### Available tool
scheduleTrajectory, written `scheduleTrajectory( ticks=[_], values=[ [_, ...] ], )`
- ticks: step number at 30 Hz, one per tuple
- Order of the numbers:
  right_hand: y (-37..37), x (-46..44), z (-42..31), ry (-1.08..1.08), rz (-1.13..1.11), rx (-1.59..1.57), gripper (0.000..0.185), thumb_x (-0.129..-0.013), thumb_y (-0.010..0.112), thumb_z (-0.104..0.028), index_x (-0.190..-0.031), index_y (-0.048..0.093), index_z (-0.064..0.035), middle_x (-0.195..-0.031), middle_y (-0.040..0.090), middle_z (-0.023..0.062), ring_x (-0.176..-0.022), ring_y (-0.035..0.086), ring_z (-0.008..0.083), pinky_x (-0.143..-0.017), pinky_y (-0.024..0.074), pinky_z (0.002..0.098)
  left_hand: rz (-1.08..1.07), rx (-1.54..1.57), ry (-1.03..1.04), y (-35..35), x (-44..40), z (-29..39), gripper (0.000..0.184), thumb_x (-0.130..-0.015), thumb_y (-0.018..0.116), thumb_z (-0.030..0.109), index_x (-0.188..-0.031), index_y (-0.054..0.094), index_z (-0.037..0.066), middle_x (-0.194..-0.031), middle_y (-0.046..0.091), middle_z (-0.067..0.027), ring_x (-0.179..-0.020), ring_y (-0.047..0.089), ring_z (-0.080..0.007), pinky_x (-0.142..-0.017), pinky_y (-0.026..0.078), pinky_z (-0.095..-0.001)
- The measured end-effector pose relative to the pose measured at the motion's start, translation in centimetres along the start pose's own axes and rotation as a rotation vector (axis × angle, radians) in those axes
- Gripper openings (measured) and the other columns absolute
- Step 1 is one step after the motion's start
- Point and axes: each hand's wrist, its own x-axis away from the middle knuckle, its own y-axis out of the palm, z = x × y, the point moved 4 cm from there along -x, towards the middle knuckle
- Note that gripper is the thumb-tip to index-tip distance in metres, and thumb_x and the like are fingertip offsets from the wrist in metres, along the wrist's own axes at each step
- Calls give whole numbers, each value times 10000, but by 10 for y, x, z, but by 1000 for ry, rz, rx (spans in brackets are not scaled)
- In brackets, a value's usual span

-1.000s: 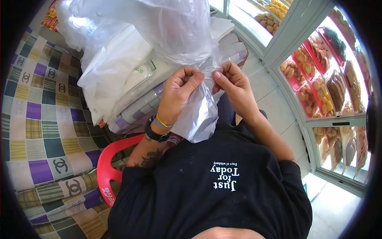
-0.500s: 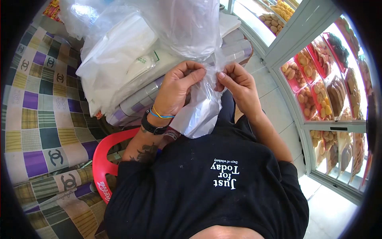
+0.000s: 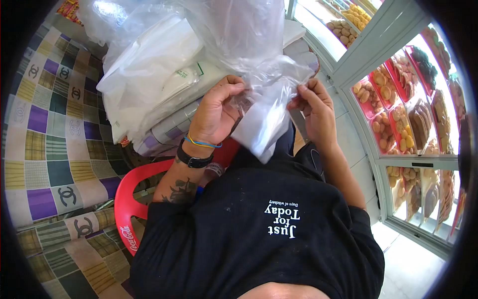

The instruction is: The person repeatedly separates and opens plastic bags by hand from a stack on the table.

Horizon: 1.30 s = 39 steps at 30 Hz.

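Now, toward one o'clock, a translucent plastic bag (image 3: 264,124) spans both hands: the left hand (image 3: 214,112), at eleven, and the right hand (image 3: 319,109), at two, pinch its opposite edges with their fingers. White plastic bags (image 3: 144,74) are piled between ten and eleven; a red Coca-Cola chair (image 3: 126,193) stands at eight.

Your thin bag (image 3: 266,124) is see-through with a white shine, your shirt (image 3: 224,209) is black with white letters (image 3: 283,222), your wrist bands (image 3: 203,144) are yellow and blue, and your wrist strap (image 3: 193,159) is black. The cloth (image 3: 57,134) has purple, yellow, dark green and pale squares, some with stripes, some with checks and some with curly C marks. The chair (image 3: 129,198) is red with white writing (image 3: 128,238), and the trays (image 3: 369,109) are pinkish red.
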Motion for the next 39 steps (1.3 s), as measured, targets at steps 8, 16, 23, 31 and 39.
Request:
scheduleTrajectory(
  ticks=[8,16,23,31,39],
  values=[
    [9,16,-49,-677,115,524,196,-817,601,13,-986,507,-13,-990,576,104,-889,578,175,-785,479,312,20,-80,141,4,5,4,86,-912,508,73,-992,535,59,-870,581,-13,-806,583,-103,-743,483,-256],
    [70,26,-37,-484,-526,1090,446,-711,668,-38,-1135,528,-30,-919,613,184,-866,605,379,-764,484,413,-6,-169,281,18,15,16,129,-898,510,54,-1020,552,45,-877,548,4,-783,516,-72,-738,427,-226],
    [91,18,-68,-111,-797,735,235,-826,576,-36,-1058,577,1,-804,624,128,-714,597,233,-675,468,326,-63,-876,450,22,49,56,293,-932,427,60,-1179,580,23,-864,530,59,-731,395,-28,-687,355,-179],
    [106,5,-93,36,-754,460,165,-944,500,-117,-1036,565,5,-802,524,-24,-748,476,56,-664,407,224,143,-234,1031,27,94,152,322,-899,481,70,-1218,457,33,-870,534,-44,-709,532,-133,-666,459,-268],
    [191,-1,-125,138,-1090,459,313,-992,433,-281,-1118,583,-37,-769,507,-25,-707,416,18,-616,363,202,-429,-805,425,91,79,154,531,-885,632,217,-1320,404,16,-951,529,-13,-644,476,-47,-520,367,-178]
  ],
)
